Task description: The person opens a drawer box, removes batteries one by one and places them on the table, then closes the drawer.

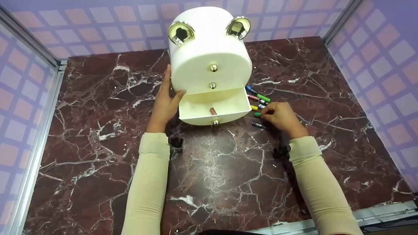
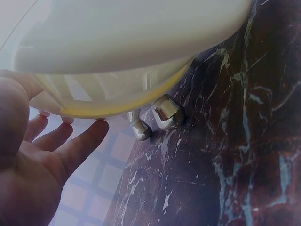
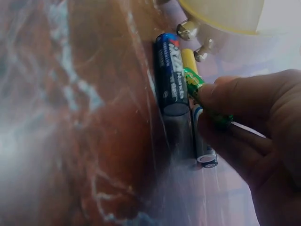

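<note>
A white rounded storage box (image 1: pixel 209 42) with gold knobs has its bottom drawer (image 1: pixel 214 121) pulled out. Inside that drawer lies a reddish-brown battery (image 1: pixel 213 111). My left hand (image 1: pixel 165 104) rests against the box's left side, fingers extended; the left wrist view shows the fingertips (image 2: pixel 99 128) touching its curved wall. Just right of the drawer, my right hand (image 1: pixel 280 117) pinches a green battery (image 3: pixel 195 84) between thumb and fingers. Close beside it are a dark battery (image 3: pixel 171 75) and a yellow battery (image 3: pixel 189 61).
Other loose batteries, including a second green battery (image 1: pixel 263 98) and a blue one (image 1: pixel 250 89), lie by the box's right side. Two gold ear-shaped rings (image 1: pixel 181 32) stand out at the box's top. Patterned panels (image 1: pixel 114 29) enclose the marbled tabletop (image 1: pixel 98 156).
</note>
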A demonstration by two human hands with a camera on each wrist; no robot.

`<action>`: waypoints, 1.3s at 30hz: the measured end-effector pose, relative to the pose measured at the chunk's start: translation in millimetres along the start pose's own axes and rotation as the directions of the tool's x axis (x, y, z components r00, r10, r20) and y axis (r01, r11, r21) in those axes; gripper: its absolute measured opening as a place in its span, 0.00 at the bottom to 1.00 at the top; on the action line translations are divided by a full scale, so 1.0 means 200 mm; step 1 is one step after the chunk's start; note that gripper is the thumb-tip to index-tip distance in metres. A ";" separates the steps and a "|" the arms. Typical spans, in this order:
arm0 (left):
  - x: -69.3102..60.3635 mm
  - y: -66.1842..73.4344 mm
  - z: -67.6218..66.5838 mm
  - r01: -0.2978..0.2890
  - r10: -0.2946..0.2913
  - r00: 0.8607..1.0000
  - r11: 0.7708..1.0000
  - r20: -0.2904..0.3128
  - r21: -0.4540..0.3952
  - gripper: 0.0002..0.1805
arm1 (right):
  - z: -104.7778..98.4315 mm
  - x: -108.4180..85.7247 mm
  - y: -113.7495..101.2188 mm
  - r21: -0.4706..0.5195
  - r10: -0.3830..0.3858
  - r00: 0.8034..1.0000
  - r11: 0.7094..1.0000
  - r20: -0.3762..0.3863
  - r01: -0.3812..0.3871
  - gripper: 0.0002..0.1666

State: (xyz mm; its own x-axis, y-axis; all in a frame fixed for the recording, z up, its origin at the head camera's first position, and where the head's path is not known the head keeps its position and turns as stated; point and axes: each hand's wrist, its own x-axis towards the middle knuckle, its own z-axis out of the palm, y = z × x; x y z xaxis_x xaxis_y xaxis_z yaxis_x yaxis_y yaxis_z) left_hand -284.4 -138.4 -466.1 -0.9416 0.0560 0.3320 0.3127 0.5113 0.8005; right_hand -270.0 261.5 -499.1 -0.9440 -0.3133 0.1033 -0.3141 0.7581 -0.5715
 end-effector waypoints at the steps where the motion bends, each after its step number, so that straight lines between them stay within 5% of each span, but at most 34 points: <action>1: 0.00 0.00 0.00 -0.002 0.002 1.000 1.000 0.001 -0.003 0.47 | 0.00 0.00 0.00 -0.022 -0.003 1.000 1.000 0.008 0.003 0.03; 6: 0.01 0.01 0.00 -0.001 0.001 1.000 1.000 -0.003 -0.003 0.47 | 0.01 0.00 0.01 -0.094 -0.021 0.999 0.995 0.040 0.025 0.05; 23: 0.02 0.02 -0.01 0.061 -0.062 0.998 0.998 0.020 0.013 0.46 | 0.00 0.01 0.00 -0.109 -0.020 0.998 0.994 0.055 0.026 0.08; 32: 0.01 0.01 0.00 0.049 -0.049 0.999 0.999 0.012 -0.001 0.47 | -0.05 0.01 -0.10 -0.116 -0.119 0.992 0.987 -0.041 0.114 0.06; 39: -0.01 0.00 0.00 0.023 -0.023 1.000 0.999 0.005 -0.030 0.46 | -0.09 0.02 -0.21 -0.125 -0.264 0.953 0.961 -0.150 0.247 0.06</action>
State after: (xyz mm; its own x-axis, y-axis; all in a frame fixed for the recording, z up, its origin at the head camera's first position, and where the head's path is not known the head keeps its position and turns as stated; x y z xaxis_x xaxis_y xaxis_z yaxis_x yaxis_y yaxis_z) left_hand -283.1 -138.3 -466.5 -0.9492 0.0488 0.3110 0.2945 0.4865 0.8225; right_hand -263.3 238.8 -460.1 -0.8314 -0.4134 0.3713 -0.5477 0.7227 -0.4216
